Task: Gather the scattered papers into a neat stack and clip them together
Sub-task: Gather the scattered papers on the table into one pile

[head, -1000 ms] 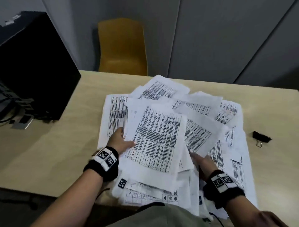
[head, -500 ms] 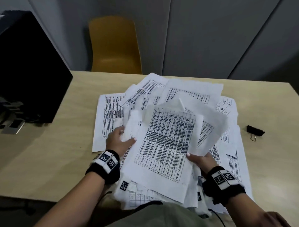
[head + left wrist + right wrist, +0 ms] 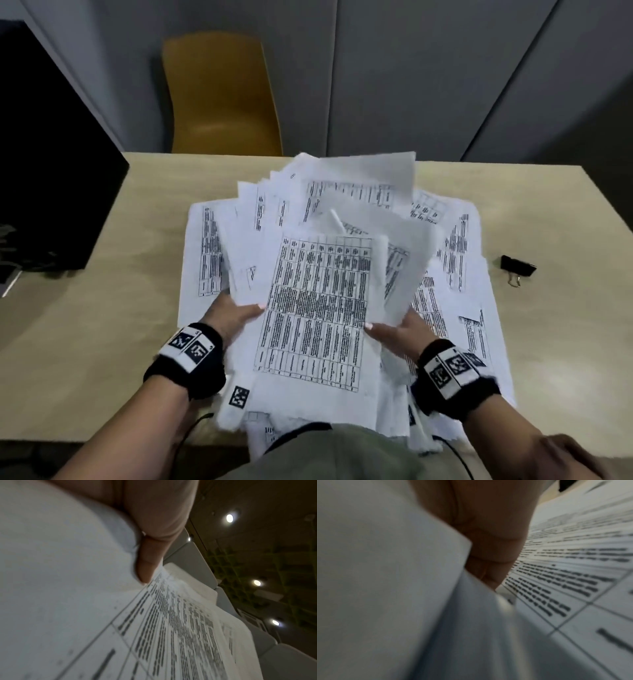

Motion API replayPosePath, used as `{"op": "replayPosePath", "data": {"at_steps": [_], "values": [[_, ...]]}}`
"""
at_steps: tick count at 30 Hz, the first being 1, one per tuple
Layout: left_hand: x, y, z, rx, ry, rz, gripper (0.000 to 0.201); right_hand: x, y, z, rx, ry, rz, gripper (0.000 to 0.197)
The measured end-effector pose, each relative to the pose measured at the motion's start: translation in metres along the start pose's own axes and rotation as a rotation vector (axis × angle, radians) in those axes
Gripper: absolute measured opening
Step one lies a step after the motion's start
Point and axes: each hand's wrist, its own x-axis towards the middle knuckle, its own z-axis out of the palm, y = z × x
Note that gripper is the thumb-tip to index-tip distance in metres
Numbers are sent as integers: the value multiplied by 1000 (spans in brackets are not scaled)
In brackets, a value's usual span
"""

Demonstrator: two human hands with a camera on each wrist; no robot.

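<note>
Nearest the body, both hands have a loose bundle of papers [image 3: 315,308] lifted off the bench [image 3: 102,342]. The left hand [image 3: 229,315] grasps the bundle's left edge, thumb on top; the right hand [image 3: 397,332] grasps the right edge the same way. In the wrist views each thumb presses down on a printed sheet, though the other fingers are hidden under the paper, so how many sheets each hand has is hard to tell.

The gathering looks partway done. The held sheets fan out at different angles with edges unaligned, so they are not yet a neat stack. Beneath and beyond them, more sheets lie flat on the bench, spread left and right.

Further off to the right, the binder clip [image 3: 517,267] sits on the bench, just beside the outermost sheets and untouched. Left to do, by my reading: collect the flat sheets, square the edges, then fit the clip.
</note>
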Motion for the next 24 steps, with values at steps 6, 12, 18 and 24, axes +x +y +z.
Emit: {"op": "replayPosePath", "data": {"at_steps": [6,12,18,24], "values": [[-16,-6,-3,12,188,-1,30,23,11,-24,81,412,-65,27],[-13,-21,-6,-66,242,-42,23,40,25,-93,-118,846,343,64],[-14,-25,-1,-40,223,-81,14,51,22,-93,-5,742,330,52],[-22,-11,0,1,125,-113,21,54,31,-86,-57,698,287,13]]}}
